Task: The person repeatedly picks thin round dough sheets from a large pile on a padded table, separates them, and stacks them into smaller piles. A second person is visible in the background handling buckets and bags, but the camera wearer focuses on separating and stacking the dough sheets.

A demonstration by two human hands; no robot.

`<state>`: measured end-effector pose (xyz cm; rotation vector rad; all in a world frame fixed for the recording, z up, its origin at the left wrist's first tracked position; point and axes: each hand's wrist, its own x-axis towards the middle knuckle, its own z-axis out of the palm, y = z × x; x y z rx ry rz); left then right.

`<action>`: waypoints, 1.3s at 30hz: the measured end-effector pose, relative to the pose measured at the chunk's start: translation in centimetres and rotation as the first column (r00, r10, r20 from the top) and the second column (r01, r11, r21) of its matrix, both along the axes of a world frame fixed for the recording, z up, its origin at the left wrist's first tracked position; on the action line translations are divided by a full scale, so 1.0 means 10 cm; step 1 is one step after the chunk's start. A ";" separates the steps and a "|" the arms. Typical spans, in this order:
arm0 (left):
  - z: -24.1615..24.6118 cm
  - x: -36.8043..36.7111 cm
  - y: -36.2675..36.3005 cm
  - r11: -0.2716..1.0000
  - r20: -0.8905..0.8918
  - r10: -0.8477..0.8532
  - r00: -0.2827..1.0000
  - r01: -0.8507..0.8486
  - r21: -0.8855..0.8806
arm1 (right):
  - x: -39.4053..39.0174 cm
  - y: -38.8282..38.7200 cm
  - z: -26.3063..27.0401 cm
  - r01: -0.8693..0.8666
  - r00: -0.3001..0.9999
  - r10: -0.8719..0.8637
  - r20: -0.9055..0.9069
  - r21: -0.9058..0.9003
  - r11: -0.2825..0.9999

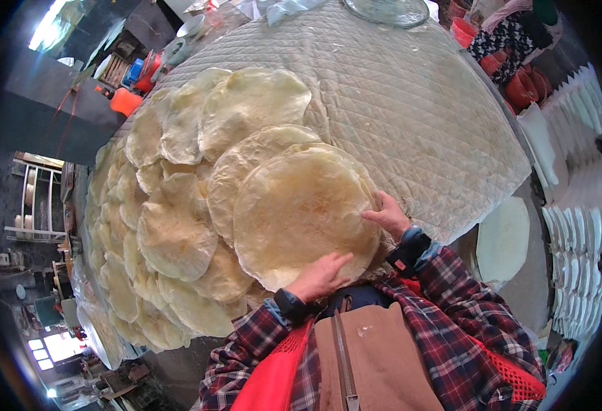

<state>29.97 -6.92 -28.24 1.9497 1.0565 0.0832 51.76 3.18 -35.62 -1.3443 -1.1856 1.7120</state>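
A large, thin round flatbread (306, 216), pale with light brown patches, lies on top of others directly in front of me. My right hand (389, 215) is at its right rim, thumb on the upper face and the other fingers partly hidden around the edge. Over the near edge, my left hand (321, 277) rests palm down with fingers apart. Just behind, a second flatbread (229, 190) sticks out from under the top one. To the left, many overlapping flatbreads (177, 231) with wavy rims cover the quilted cloth.
A quilted cloth (409, 118) spreads over the table. At its far edge lies a round glass-like disc (388, 10). An orange bottle (125, 101) stands at the far left. Red buckets (522, 87) and stacked white folded sheets (576, 246) are on the right, beside a pale board (504, 239).
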 end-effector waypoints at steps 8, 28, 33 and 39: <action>0.21 -0.59 0.34 0.837 0.168 0.504 0.847 -0.527 0.147 | 0.94 0.78 0.66 0.168 0.970 -0.115 -0.215 0.249 0.954; -0.49 -0.33 1.05 0.758 0.175 0.616 0.768 -0.639 0.133 | -0.46 0.67 -0.04 -0.212 0.867 0.018 0.498 0.336 0.918; -0.48 -0.18 1.22 0.706 0.135 0.661 0.738 -0.673 0.221 | -0.51 0.77 0.03 -0.222 0.947 0.142 0.289 0.267 0.938; -0.32 -0.09 1.38 0.653 0.106 0.732 0.673 -0.738 0.170 | -0.60 0.72 0.02 -0.177 0.832 -0.045 -0.553 -0.343 0.923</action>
